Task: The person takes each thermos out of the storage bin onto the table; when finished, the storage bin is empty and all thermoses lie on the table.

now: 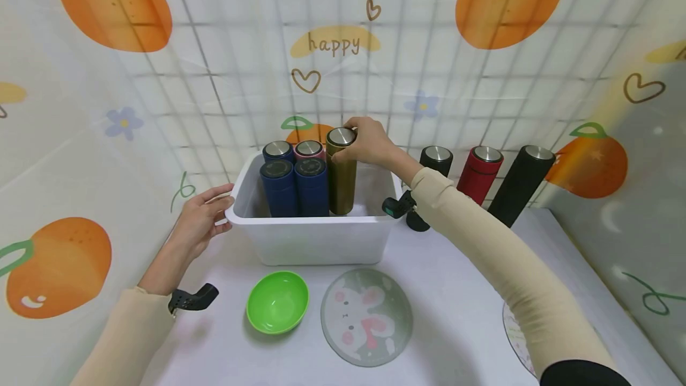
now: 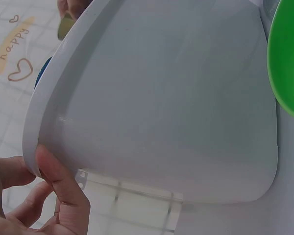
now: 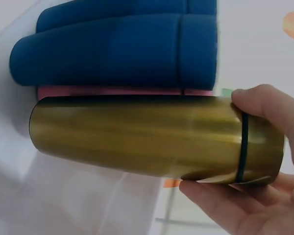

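A white plastic bin [image 1: 316, 243] stands on the table, its left rim pinched between the thumb and fingers of my left hand [image 1: 200, 219]. My right hand [image 1: 372, 143] grips a gold thermos [image 3: 137, 137] around its lid end. In the head view that thermos is upright inside the bin, beside the blue thermoses; whether its base touches the bin floor I cannot tell. Two blue thermoses [image 1: 295, 189] stand in front in the bin. Behind them are another blue thermos [image 1: 278, 148] and a pink one [image 1: 309, 148], both mostly hidden.
Right of the bin stand a black thermos [image 1: 436, 159], a red thermos [image 1: 479, 174] and a taller black one [image 1: 522, 186], partly behind my right arm. A green bowl [image 1: 277, 302] and a round rabbit-print mat [image 1: 367, 317] lie in front. A patterned curtain [image 1: 241, 46] hangs behind.
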`<move>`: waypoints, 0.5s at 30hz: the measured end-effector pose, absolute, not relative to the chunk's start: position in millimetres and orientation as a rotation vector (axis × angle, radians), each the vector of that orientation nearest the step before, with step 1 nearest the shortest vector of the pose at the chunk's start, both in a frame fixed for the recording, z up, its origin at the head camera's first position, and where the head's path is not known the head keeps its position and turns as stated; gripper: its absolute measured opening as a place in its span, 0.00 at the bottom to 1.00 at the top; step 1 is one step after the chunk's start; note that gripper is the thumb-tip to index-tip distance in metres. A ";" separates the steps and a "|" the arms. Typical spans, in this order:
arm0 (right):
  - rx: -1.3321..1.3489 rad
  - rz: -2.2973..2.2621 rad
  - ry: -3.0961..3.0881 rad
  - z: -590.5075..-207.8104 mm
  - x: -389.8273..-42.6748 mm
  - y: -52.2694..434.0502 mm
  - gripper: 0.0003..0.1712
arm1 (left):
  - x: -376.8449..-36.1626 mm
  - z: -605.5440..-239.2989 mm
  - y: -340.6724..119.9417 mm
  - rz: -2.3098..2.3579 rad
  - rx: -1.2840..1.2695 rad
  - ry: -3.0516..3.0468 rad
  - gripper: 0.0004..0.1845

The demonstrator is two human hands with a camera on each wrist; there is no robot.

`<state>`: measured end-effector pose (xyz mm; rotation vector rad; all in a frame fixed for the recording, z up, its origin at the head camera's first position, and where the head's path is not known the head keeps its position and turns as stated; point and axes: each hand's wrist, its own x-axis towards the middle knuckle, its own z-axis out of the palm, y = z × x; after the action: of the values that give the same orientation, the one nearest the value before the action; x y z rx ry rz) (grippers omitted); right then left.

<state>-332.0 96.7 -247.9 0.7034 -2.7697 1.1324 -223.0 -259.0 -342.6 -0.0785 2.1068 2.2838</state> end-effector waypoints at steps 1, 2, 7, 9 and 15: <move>0.701 1.142 -2.759 -244.9 -330.2 97.1 0.35 | -223.0 -342.8 -259.1 2.285 -0.076 2.107 0.29; 0.699 1.152 -2.750 -241.9 -328.1 97.5 0.35 | -222.8 -342.8 -259.2 2.287 -0.074 2.108 0.29; 0.655 1.227 -2.723 -226.7 -316.0 101.6 0.36 | -221.4 -343.3 -259.4 2.289 -0.078 2.102 0.29; 0.639 1.262 -2.710 -221.3 -311.8 104.4 0.36 | -221.1 -343.4 -259.4 2.289 -0.077 2.101 0.29; 0.595 1.394 -2.609 -206.3 -302.1 116.4 0.37 | -222.1 -343.1 -258.7 2.288 -0.058 2.111 0.30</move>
<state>-302.1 116.4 -206.3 0.5954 -2.6088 1.3941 -222.1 -258.7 -343.1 -0.0584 2.1106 2.2879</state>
